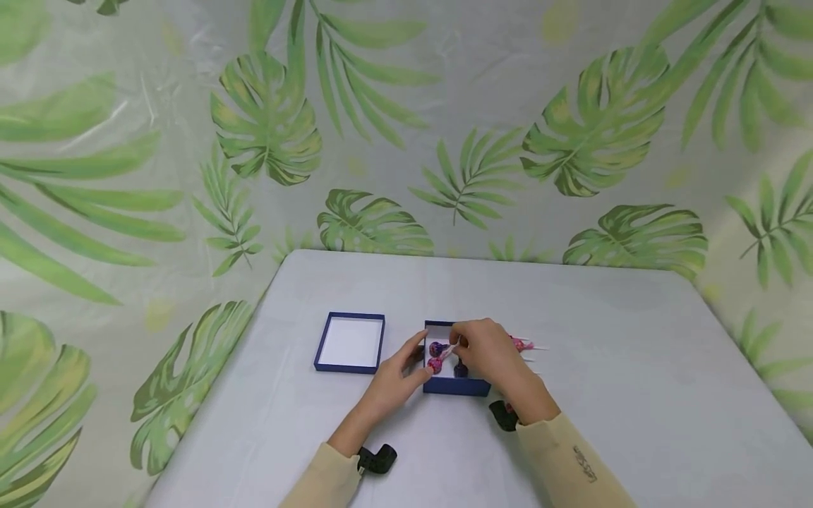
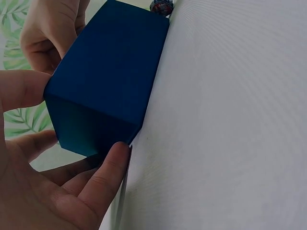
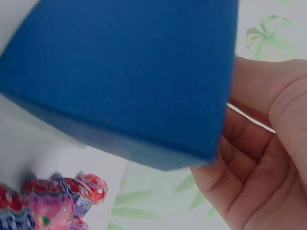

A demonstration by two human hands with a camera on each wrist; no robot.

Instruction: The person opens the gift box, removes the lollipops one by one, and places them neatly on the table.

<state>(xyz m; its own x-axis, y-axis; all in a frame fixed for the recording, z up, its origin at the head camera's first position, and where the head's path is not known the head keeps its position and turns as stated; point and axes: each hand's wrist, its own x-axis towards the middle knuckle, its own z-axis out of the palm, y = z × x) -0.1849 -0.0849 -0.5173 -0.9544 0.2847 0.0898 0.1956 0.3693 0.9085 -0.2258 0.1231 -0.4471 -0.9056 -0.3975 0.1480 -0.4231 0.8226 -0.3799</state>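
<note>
L hand (image 1: 395, 381), fingers nearly straight, touches L side of box (image 1: 454, 386) on table (image 1: 641, 367). R hand (image 1: 489, 353) pinches stick (image 1: 453, 345) of pink pop (image 1: 435, 365), in box w/ dark pops (image 1: 436, 349). Lid (image 1: 349, 343) L of box; more pops (image 1: 521, 344) just R.

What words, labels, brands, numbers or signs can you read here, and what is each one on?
"FRUIT": on the pink lollipop wrapper in the right wrist view, slightly blurred.
Other lollipops: any print is too blurred or small to read.
Dark mark on the right sleeve: unreadable, possibly lettering.
Box: no text on the sides that show.
</note>
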